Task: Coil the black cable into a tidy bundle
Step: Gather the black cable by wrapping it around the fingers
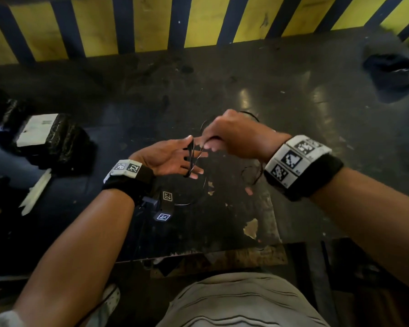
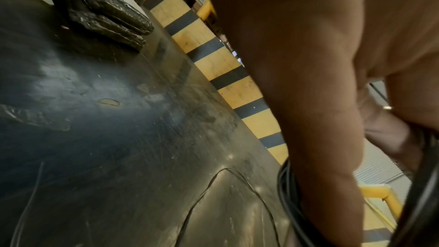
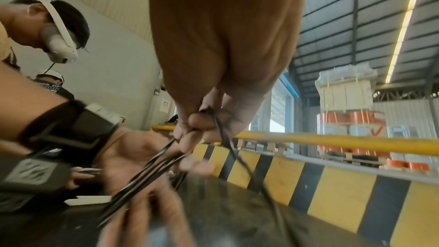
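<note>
Winding under way above the middle of the worktop.

Left hand flat and spread, palm up, fingers straight, serving as a former with several turns of the black cable looped across them. Right hand just beyond those fingertips, clenched in a pinch on the cable, likely steering the next turn over the spread fingers. Slack trailing down onto the worktop below both hands in loose curves, toward the near edge, so plenty probably left to wind. Hard to count the turns: thin, dark, blurred in the right wrist view. Cable ends not made out. Left wrist view mostly filled by the hand itself. Black wrapped packages at the left edge, a dark blurred bundle at the far right corner.
</note>
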{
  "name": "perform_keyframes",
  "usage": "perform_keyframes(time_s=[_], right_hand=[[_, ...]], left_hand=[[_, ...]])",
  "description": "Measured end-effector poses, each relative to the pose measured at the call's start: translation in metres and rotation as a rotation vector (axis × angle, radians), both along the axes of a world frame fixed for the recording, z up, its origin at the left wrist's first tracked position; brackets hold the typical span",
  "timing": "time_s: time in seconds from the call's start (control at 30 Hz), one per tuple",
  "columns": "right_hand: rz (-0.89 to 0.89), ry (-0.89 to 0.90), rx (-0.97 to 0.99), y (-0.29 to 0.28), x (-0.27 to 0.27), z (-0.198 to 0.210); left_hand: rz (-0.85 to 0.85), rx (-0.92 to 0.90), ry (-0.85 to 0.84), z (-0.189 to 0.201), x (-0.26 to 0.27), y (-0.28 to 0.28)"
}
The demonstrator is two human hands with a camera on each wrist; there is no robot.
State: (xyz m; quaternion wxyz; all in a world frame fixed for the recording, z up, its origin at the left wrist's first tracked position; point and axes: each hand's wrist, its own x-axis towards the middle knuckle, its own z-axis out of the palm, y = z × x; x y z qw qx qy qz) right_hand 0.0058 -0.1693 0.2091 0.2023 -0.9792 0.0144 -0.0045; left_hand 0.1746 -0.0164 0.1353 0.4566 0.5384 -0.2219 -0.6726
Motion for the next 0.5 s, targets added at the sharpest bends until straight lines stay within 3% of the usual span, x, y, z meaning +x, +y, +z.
perform_keyframes(time_s=[0.23,0.5], right_hand=[[-0.029,-0.068,-0.069,-0.024,0.025,0.033],[0.017,-0.136,-0.038,-0.039,0.041,0.018]], left_hand=[[-0.152,-0.011,0.063,0.013,-0.019,-0.004],[-0.158,-0.153,0.221,0.017,-0.035,0.010]])
